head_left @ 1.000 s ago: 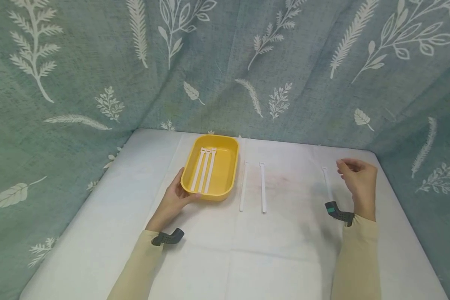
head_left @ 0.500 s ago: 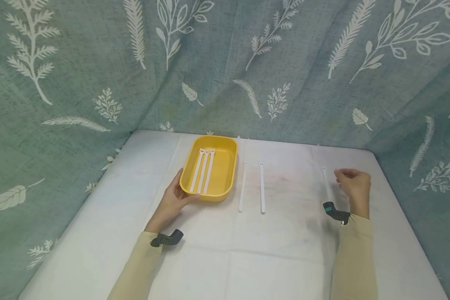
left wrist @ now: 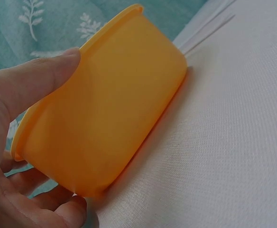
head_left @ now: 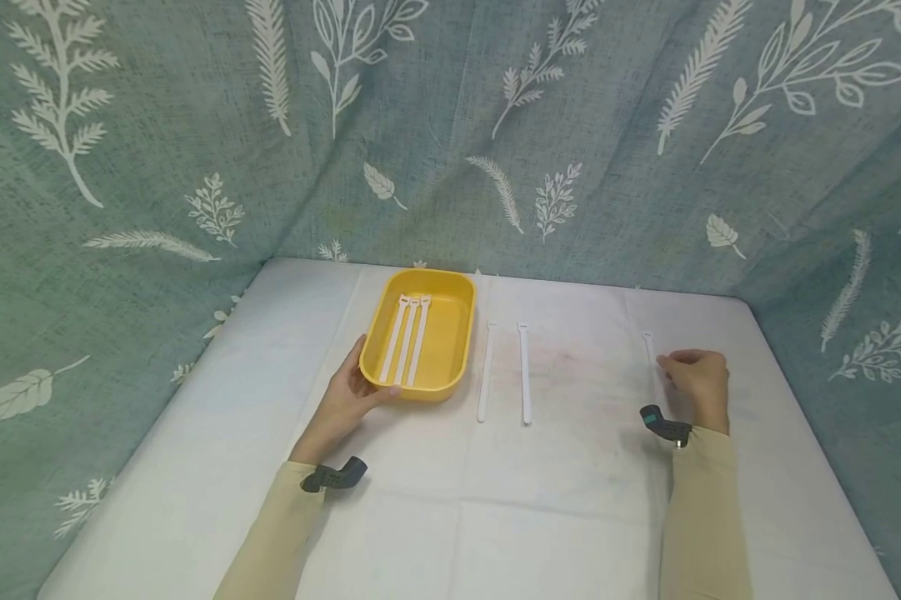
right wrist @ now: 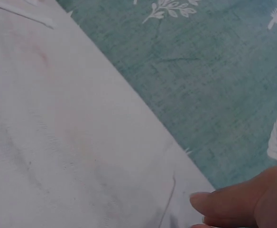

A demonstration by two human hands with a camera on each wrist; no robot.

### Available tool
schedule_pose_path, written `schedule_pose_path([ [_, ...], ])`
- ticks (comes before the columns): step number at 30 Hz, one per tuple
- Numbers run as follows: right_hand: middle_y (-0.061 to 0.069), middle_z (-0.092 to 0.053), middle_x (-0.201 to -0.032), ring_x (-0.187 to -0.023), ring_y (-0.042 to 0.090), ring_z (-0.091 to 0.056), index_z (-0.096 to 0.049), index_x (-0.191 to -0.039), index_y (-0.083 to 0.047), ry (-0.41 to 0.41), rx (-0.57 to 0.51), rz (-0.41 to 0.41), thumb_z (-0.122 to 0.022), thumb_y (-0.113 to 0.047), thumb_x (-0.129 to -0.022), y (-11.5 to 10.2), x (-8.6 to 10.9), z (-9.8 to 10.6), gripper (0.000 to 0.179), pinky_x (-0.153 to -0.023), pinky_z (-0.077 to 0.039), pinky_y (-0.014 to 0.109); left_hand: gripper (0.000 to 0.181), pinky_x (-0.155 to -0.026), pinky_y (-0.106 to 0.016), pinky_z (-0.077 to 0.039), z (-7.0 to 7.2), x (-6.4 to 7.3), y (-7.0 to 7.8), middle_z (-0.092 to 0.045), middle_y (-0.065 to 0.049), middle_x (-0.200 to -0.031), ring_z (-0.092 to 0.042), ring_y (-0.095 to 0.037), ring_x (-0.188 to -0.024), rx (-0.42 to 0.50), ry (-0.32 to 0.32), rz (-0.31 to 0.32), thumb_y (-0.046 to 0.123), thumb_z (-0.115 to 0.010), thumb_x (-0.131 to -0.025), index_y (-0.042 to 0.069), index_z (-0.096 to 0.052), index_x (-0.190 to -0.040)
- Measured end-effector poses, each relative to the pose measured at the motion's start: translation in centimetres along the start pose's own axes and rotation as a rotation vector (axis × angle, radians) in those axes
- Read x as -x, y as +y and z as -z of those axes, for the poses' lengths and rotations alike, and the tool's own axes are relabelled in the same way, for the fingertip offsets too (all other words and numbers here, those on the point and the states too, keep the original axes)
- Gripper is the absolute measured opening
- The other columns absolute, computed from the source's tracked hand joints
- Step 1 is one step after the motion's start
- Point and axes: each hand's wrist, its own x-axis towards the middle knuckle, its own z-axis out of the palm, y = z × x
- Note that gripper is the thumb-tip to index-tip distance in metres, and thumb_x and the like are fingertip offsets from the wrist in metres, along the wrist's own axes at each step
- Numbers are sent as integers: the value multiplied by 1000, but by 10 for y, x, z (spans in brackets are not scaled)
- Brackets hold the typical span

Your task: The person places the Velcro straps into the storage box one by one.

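Left hand (head_left: pixel 345 404) grips the yellow tray (head_left: pixel 447 350); right hand (head_left: pixel 698 382) by a white strap (head_left: pixel 650 352).
The left thumb (left wrist: pixel 41 76) lies over the tray's rim, the other fingers (left wrist: pixel 73 211) curled at its near-left corner. The right fingers are drawn narrow just beside the strap on the worktop (head_left: pixel 555 500); whether they touch it, I cannot tell. In the tray lie 3 straps (head_left: pixel 407 342), with 2 more straps (head_left: pixel 526 375) between tray and right hand.

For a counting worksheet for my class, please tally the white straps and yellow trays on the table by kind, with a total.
Straps: 6 (3 in the tray, 2 beside it, 1 near the right hand)
Tray: 1
Total: 7
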Motion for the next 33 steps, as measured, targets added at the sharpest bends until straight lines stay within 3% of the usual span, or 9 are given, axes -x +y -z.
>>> schedule_pose_path([
  [5,34,-66,-129,-109,41,-70,-61,-133,11,-8,12,7,-67,-16,-96,-2,2,-3,47,-89,-61,44,118,-133,-39,-28,0,0,0,-9,1,-176,-16,-26,-163,4,-1,-11,30,-86,-87,19,0,-168],
  [10,36,-61,-134,-122,48,-62,-61,-133,12,-10,36,4,-70,-11,-90,-5,5,-6,49,-107,-56,59,118,-132,-38,-28,0,0,0,-9,1,-177,-16,-27,-163,11,-10,-12,30,-85,-87,20,0,-168],
  [20,34,-62,-132,-116,47,-63,-64,-130,9,-29,87,-2,-73,-9,-90,-4,2,-11,45,-97,-59,56,118,-132,-39,-29,1,0,-2,-10,1,-176,-17,-27,-163,12,-13,-24,29,-86,-87,19,0,-168],
  [29,35,-59,-138,-126,50,-58,-65,-128,10,-74,103,23,-70,-12,-93,-5,3,-9,42,-106,-56,60,118,-132,-37,-27,1,0,-2,-10,2,-176,-16,-26,-163,38,-17,-21,28,-86,-87,19,0,-168],
  [33,35,-60,-137,-123,49,-60,-65,-127,10,-104,100,29,-68,-13,-94,-7,5,-7,41,-103,-57,59,119,-132,-38,-27,1,1,-1,-10,1,-176,-16,-26,-163,31,-16,-19,29,-86,-86,19,0,-168],
])
